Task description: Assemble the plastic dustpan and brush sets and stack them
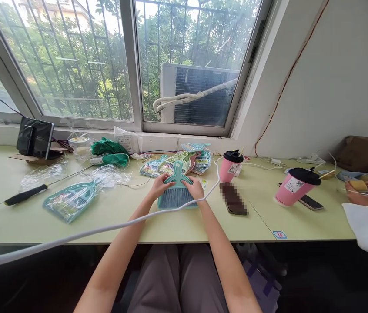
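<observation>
A teal hand brush with grey bristles point(175, 198) lies over a teal dustpan near the table's middle, its handle pointing toward the window. My left hand point(160, 186) grips the left side of the brush and dustpan, fingers closed. On the right side, my right hand point(195, 188) holds the same set with its fingers closed. Just behind them is a pile of wrapped brush and dustpan sets point(200, 161). Another wrapped teal set point(69, 200) lies to the left. A white cable point(118, 226) crosses in front of the hands and forearms.
Right of my hands stand a pink cup point(229, 167), a phone point(234, 198) and another pink cup point(293, 189). A screwdriver point(25, 195), clear plastic point(110, 176) and a tablet point(35, 137) are on the left. Another person's hand point(360, 195) shows at far right.
</observation>
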The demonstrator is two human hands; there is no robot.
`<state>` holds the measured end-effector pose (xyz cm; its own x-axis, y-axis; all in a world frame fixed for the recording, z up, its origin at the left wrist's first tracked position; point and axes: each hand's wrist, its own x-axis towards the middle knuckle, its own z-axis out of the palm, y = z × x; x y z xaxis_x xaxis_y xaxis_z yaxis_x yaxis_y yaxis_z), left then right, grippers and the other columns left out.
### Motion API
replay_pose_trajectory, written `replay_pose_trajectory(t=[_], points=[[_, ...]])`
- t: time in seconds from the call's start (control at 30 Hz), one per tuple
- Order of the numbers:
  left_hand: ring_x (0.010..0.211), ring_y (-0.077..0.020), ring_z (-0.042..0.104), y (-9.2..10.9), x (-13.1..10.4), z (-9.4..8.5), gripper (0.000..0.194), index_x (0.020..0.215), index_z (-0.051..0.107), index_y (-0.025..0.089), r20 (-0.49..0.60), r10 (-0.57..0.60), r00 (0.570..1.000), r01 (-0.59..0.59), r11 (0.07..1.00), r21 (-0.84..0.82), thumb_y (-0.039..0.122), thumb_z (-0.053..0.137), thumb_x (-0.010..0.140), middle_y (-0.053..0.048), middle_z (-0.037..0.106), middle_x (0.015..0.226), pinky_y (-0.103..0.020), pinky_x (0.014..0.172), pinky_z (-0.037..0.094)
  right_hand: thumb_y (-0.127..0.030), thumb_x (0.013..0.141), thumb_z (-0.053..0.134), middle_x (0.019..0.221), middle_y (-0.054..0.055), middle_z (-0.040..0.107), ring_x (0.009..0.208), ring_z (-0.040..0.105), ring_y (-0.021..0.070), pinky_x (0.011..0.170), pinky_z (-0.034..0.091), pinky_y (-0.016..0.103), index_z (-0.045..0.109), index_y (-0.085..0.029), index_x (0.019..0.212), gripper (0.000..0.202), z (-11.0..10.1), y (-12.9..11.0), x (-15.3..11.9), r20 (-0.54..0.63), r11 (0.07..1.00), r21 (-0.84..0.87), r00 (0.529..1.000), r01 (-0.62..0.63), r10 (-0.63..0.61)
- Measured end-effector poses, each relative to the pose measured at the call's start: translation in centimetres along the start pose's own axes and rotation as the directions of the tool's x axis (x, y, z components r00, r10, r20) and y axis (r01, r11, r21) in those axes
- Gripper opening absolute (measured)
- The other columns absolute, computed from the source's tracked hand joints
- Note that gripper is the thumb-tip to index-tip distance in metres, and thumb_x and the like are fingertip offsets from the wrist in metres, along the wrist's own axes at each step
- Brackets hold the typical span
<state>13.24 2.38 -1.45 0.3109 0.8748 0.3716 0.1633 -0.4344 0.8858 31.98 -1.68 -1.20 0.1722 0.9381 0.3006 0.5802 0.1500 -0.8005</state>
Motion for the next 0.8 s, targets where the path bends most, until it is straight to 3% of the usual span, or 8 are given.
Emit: replay_pose_trajectory(t=[0.13,0.23,0.47,0.63,0.8], points=[[0.073,-0.0176,0.061,0.6,-0.1,-0.3,0.039,0.086,0.058,0.02,-0.01,0.023,1.0,-0.023,0.999,0.032,0.049,0.075,0.067,-0.001,0.065,0.075,-0.027,0.064,0.044,-0.048,0.073,0.071,0.094,0.005,0.074,0.091,0.066,0.0229,0.082,0.052,0.033,0.073,-0.018,0.098,0.04,-0.2,1.2,0.8,0.065,0.942,0.335,0.998,-0.007,-0.016],[0.074,-0.0179,0.061,0.8,-0.2,-0.4,0.039,0.089,0.06,0.019,-0.013,0.043,0.999,-0.042,0.997,0.057,0.05,0.073,0.07,-0.002,0.066,0.077,-0.026,0.063,0.044,-0.049,0.063,0.079,0.094,0.007,0.074,0.087,0.067,0.0227,0.08,0.053,0.034,0.074,-0.016,0.097,0.048,0.0,1.4,0.8,0.091,0.885,0.465,0.995,0.001,-0.049],[0.075,-0.0193,0.062,0.8,-0.3,-0.3,0.044,0.098,0.063,0.018,-0.032,-0.002,0.999,0.005,0.995,0.099,0.051,0.072,0.07,-0.003,0.067,0.079,-0.028,0.066,0.046,-0.043,0.053,0.086,0.094,0.006,0.075,0.087,0.068,0.0231,0.083,0.054,0.038,0.072,-0.016,0.102,0.057,-0.1,1.6,0.8,0.118,0.879,0.478,0.99,0.009,-0.074],[0.109,-0.0275,0.06,1.2,-0.3,-0.8,0.067,0.118,0.062,0.02,0.001,0.023,1.0,-0.023,0.994,0.102,0.045,0.083,0.059,-0.01,0.067,0.112,-0.03,0.084,0.048,-0.041,0.055,0.085,0.097,0.008,0.075,0.089,0.068,0.0234,0.083,0.055,0.038,0.072,-0.016,0.102,0.055,0.4,1.6,0.5,0.096,0.879,0.476,0.994,-0.007,-0.044],[0.079,-0.0237,0.063,1.5,-0.5,-1.3,0.047,0.088,0.068,0.013,0.142,-0.095,0.985,0.088,0.995,0.055,0.049,0.081,0.06,-0.007,0.069,0.083,-0.03,0.067,0.048,-0.041,0.056,0.084,0.096,0.007,0.075,0.09,0.068,0.0244,0.084,0.055,0.039,0.071,-0.016,0.101,0.052,1.1,1.7,0.6,0.082,0.885,0.465,0.996,0.004,-0.047]])
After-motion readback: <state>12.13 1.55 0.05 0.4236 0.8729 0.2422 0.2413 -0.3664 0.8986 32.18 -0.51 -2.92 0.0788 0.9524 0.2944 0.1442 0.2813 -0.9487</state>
